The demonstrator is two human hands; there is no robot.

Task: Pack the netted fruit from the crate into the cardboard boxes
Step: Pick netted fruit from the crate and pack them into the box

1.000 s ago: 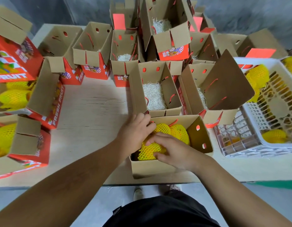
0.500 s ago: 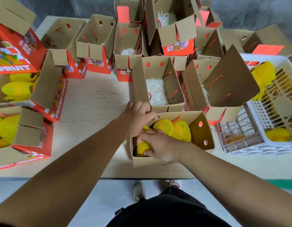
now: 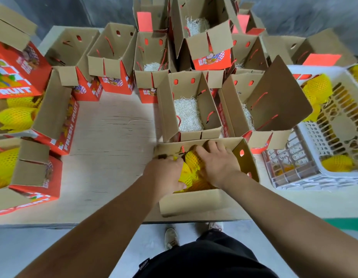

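The netted fruit [image 3: 191, 167] is being settled into the nearest cardboard box [image 3: 194, 201], which is standing at the front edge of the bench [image 3: 113, 141]. Compared with a second ago, the hands are being seen in swapped roles. The right hand [image 3: 218, 163], which was lying low across the near fruit, is now being laid farther back over the fruit at the right and rear of the box, its grip spread, with the fingers flat and pressing down. The left hand [image 3: 166, 173], which was resting on the box's far-left corner, is now being sunk inside the left half, its grip curled round the side of a yellow net and pressing it inward; how far the fingers are closing cannot be told, since they are being hidden by the fruit.

This is being read as a shift from placing to packing down: the box is being filled, and the fruit is being nudged into a snug layer. The white crate [image 3: 294, 173] at the right is being left with only a few netted pieces [image 3: 336, 163]. Just behind, an open box lined with shredded paper [image 3: 187, 115] is waiting unfilled, and is judged the likely next target once this one is being released.
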